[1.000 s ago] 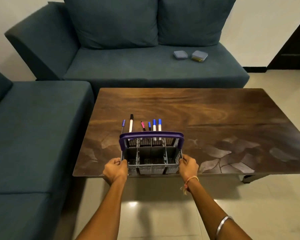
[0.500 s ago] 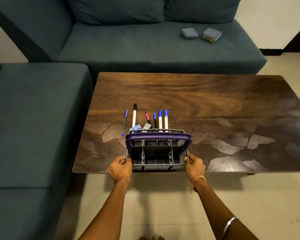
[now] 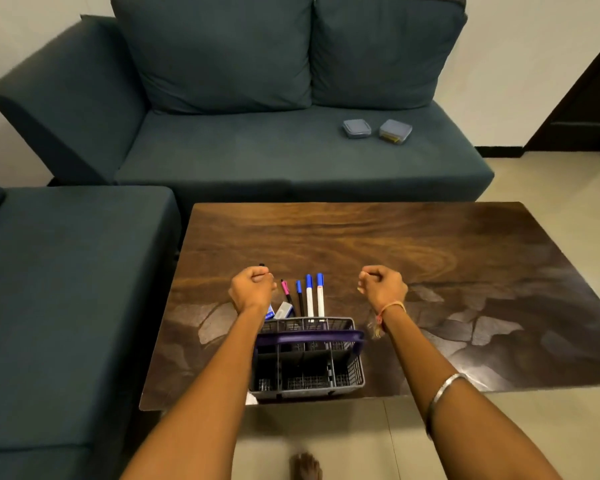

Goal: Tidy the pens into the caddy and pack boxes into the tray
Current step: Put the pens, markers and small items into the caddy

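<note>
A grey mesh caddy (image 3: 347, 374) with a purple handle stands at the near edge of the wooden table (image 3: 430, 251). Just beyond it lie a pink pen (image 3: 285, 288), a dark blue pen (image 3: 298, 293) and two white markers with blue caps (image 3: 314, 295). Two small boxes (image 3: 283, 310) lie by the caddy's far left corner. My left hand (image 3: 253, 289) is closed around a black-capped marker (image 3: 261, 264); only the marker's tip shows. My right hand (image 3: 383, 287) is a fist above the table, right of the markers, with nothing seen in it.
Two small lidded boxes (image 3: 356, 128) (image 3: 395, 130) sit on the dark teal sofa (image 3: 257, 161) behind the table. A second sofa section (image 3: 66, 289) runs along the table's left side. My foot (image 3: 305, 467) is on the tiled floor.
Both hands let go of the caddy's sides and moved forward past it. The left hand closed over the black-capped marker; the right hand curled into a fist. The view tilted.
</note>
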`<action>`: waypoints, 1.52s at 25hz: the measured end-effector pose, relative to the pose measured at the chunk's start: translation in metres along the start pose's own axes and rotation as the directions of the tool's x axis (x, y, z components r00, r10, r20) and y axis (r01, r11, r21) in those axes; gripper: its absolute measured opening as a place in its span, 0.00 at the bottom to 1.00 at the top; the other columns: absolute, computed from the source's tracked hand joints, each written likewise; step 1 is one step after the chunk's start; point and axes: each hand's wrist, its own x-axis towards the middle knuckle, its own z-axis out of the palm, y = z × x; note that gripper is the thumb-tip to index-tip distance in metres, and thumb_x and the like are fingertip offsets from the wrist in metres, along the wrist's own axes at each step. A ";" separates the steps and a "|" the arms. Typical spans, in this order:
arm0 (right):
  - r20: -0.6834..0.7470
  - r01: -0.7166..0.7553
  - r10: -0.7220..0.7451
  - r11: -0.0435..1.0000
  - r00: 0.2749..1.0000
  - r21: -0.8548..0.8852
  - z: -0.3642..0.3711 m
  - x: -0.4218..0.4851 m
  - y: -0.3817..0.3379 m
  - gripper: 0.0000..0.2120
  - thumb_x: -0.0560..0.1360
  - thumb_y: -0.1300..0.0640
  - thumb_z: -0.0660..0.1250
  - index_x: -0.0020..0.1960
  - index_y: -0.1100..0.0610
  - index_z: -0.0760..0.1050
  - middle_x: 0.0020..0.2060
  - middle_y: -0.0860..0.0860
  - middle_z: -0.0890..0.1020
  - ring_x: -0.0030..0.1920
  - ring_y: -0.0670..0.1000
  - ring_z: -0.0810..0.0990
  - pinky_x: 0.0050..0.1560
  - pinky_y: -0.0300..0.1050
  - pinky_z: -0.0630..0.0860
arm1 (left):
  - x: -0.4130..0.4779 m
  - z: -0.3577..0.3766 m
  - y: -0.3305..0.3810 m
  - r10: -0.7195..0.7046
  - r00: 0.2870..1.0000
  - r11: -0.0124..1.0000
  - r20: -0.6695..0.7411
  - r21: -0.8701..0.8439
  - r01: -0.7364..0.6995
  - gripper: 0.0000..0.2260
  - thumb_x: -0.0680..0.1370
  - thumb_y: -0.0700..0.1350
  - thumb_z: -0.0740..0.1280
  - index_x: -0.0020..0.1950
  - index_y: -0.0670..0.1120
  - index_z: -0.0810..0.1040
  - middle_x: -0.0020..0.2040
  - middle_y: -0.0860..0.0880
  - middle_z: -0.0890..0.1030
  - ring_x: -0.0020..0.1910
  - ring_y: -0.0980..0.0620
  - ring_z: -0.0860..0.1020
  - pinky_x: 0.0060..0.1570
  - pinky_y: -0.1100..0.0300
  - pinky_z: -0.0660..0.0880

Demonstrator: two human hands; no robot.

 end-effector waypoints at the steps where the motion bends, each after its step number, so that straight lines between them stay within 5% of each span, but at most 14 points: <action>1: 0.010 0.006 -0.006 1.000 1.000 0.010 0.008 0.009 -0.006 0.05 0.72 0.65 0.67 0.42 0.59 0.81 0.36 0.57 0.82 0.42 0.59 0.84 0.53 0.57 0.81 | 0.006 0.013 0.004 0.004 1.000 1.000 0.030 -0.008 -0.003 0.06 0.71 0.34 0.68 0.42 0.43 0.81 0.29 0.49 0.80 0.28 0.53 0.81 0.43 0.56 0.82; 3: 0.047 -0.025 0.024 1.000 0.999 0.009 0.028 0.035 -0.005 0.10 0.72 0.65 0.68 0.35 0.53 0.79 0.37 0.58 0.83 0.42 0.58 0.83 0.52 0.56 0.81 | 0.025 0.043 0.002 0.000 0.997 1.000 0.077 -0.001 0.000 0.06 0.72 0.33 0.67 0.47 0.40 0.80 0.31 0.48 0.79 0.24 0.58 0.77 0.33 0.62 0.80; 7: 0.115 -0.147 0.153 0.987 0.981 -0.066 0.072 0.096 0.037 0.10 0.69 0.61 0.70 0.30 0.51 0.78 0.42 0.61 0.86 0.44 0.59 0.84 0.53 0.58 0.81 | 0.078 0.100 -0.031 -0.118 0.978 0.988 0.174 0.116 0.099 0.04 0.73 0.34 0.67 0.44 0.42 0.78 0.32 0.47 0.77 0.21 0.56 0.77 0.29 0.63 0.79; 11: 0.197 -0.219 0.263 0.951 0.944 -0.220 0.100 0.123 0.075 0.10 0.69 0.62 0.70 0.30 0.52 0.77 0.43 0.60 0.85 0.47 0.59 0.84 0.55 0.55 0.80 | 0.153 0.142 -0.120 -0.281 0.938 0.912 0.202 0.361 0.195 0.04 0.60 0.41 0.67 0.30 0.49 0.80 0.38 0.40 0.81 0.41 0.40 0.83 0.46 0.44 0.81; 15: 0.253 -0.251 0.338 0.914 0.907 -0.319 0.120 0.140 0.101 0.14 0.67 0.60 0.73 0.28 0.51 0.71 0.33 0.53 0.81 0.45 0.57 0.83 0.56 0.54 0.79 | 0.163 0.157 -0.144 -0.310 0.932 0.855 0.189 0.485 0.186 0.07 0.61 0.40 0.71 0.28 0.47 0.73 0.46 0.34 0.83 0.47 0.35 0.82 0.50 0.43 0.80; 19: 0.284 -0.185 0.324 0.887 0.902 -0.422 0.132 0.148 0.108 0.17 0.66 0.57 0.75 0.26 0.50 0.70 0.35 0.55 0.82 0.45 0.57 0.82 0.56 0.54 0.79 | 0.145 0.160 -0.110 -0.197 0.958 0.777 0.206 0.628 0.025 0.03 0.68 0.43 0.72 0.37 0.45 0.80 0.47 0.40 0.84 0.49 0.41 0.81 0.48 0.54 0.78; 21: 0.279 -0.183 0.325 0.881 0.904 -0.436 0.134 0.151 0.108 0.16 0.67 0.58 0.74 0.26 0.50 0.71 0.38 0.57 0.84 0.46 0.57 0.83 0.56 0.53 0.79 | 0.144 0.162 -0.108 -0.181 0.964 0.733 0.196 0.681 0.000 0.08 0.69 0.44 0.72 0.45 0.42 0.83 0.47 0.42 0.84 0.49 0.43 0.81 0.47 0.54 0.77; 24: 0.285 -0.193 0.324 0.894 0.902 -0.405 0.131 0.150 0.104 0.13 0.66 0.60 0.74 0.28 0.50 0.73 0.41 0.57 0.85 0.49 0.57 0.84 0.57 0.52 0.79 | 0.137 0.161 -0.099 -0.201 0.961 0.746 0.190 0.665 0.024 0.06 0.66 0.47 0.74 0.36 0.45 0.80 0.42 0.45 0.83 0.44 0.46 0.81 0.43 0.58 0.74; 27: 0.291 -0.188 0.288 0.926 0.912 -0.328 0.117 0.142 0.090 0.12 0.66 0.61 0.74 0.28 0.51 0.74 0.30 0.50 0.81 0.45 0.54 0.84 0.55 0.54 0.80 | 0.131 0.152 -0.089 -0.216 0.951 0.808 0.220 0.587 0.048 0.10 0.64 0.49 0.74 0.28 0.47 0.76 0.36 0.46 0.80 0.40 0.47 0.78 0.42 0.59 0.74; 31: 0.266 -0.109 0.168 0.969 0.949 -0.223 0.085 0.126 0.051 0.04 0.66 0.63 0.72 0.40 0.58 0.81 0.30 0.52 0.81 0.43 0.54 0.83 0.56 0.55 0.80 | 0.111 0.131 -0.056 -0.168 0.939 0.921 0.299 0.386 0.043 0.02 0.57 0.47 0.71 0.26 0.50 0.81 0.32 0.46 0.79 0.37 0.48 0.78 0.53 0.46 0.80; 36: 0.313 0.028 0.028 0.984 0.949 -0.174 0.035 0.083 0.004 0.07 0.68 0.67 0.71 0.47 0.63 0.80 0.26 0.47 0.76 0.28 0.43 0.75 0.46 0.44 0.81 | 0.055 0.101 -0.002 -0.031 0.885 0.946 0.464 0.299 -0.123 0.05 0.71 0.33 0.70 0.46 0.38 0.81 0.30 0.50 0.77 0.24 0.60 0.75 0.27 0.71 0.76; 38: 0.348 0.089 -0.013 0.975 0.938 -0.202 0.016 0.065 -0.008 0.05 0.68 0.66 0.72 0.41 0.59 0.78 0.27 0.48 0.76 0.30 0.43 0.76 0.47 0.43 0.81 | 0.038 0.092 0.009 -0.005 0.870 0.928 0.493 0.325 -0.180 0.08 0.71 0.33 0.69 0.49 0.34 0.81 0.28 0.50 0.79 0.24 0.60 0.77 0.32 0.67 0.78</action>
